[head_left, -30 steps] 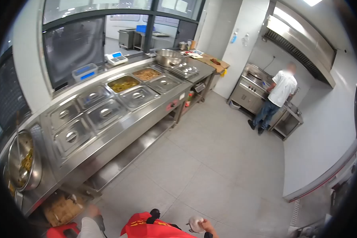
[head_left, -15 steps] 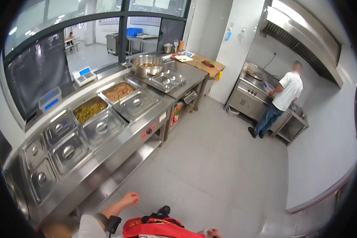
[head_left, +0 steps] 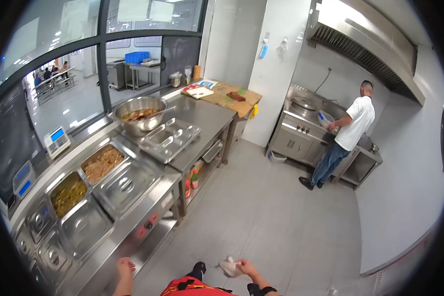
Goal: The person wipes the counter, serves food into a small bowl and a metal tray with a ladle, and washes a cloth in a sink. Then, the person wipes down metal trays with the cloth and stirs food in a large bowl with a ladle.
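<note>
Bundle [head_left: 228, 269] — pale, blurred, in right hand [head_left: 246, 268], red apron [head_left: 197, 288] cut off

The left hand [head_left: 126, 267] curls its fingers inward near the front edge of the bench [head_left: 116, 248]. The right hand [head_left: 245, 268] pinches, its forearm angled inward.

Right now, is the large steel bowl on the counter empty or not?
Not empty: brown food shows inside the large steel bowl, below its rim.
</note>
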The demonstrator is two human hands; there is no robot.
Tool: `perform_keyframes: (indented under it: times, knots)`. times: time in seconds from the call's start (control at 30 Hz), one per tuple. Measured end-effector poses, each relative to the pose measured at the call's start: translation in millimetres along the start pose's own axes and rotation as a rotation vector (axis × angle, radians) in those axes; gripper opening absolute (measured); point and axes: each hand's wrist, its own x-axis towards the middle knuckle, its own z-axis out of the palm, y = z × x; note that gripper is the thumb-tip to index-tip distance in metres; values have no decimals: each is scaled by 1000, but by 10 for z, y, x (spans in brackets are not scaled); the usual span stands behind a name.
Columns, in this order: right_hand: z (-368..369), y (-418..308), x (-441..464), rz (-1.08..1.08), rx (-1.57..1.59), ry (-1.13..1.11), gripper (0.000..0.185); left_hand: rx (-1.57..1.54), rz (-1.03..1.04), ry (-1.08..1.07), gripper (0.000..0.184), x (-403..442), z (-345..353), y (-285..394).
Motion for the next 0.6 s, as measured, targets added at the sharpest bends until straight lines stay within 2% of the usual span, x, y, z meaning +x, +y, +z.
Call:
perform_keyframes:
  times: [0.1, 0.17, 0.23, 0.3, 0.37, 0.4, 0.5, 0.6]
  knots:
    - [-277, 505, 406, 100, -63, -9, 33, -74, 42, -193, 9, 552, 695, 290]
    - [-580, 683, 436, 150, -144, 94, 28, -116, 21, -206, 9, 574, 1419, 739]
    - [-563, 1449, 638, -197, -254, 415, 34, -58, 114, -233, 10, 701, 1995, 979]
    - [-787, 1904, 814, -76, -338, 340, 32, 0, 83, -272, 12, 684, 2533, 1359]
    - [-1120, 1695, 871, 309, -199, 284, 31, 2, 106, -347, 12, 888, 2964, 1494]
    - [-1258, 1640, 963, 391, -151, 290, 30, 0, 111, -386, 12, 945, 3153, 1536]
    - [-1627, 1423, 1428, 462, -45, 291, 28, -79, 96, -392, 12, 1038, 3692, 1806]
    - [-2036, 1020, 2205, 409, 66, 301, 27, -124, 168, -260, 13, 1144, 4139, 2088]
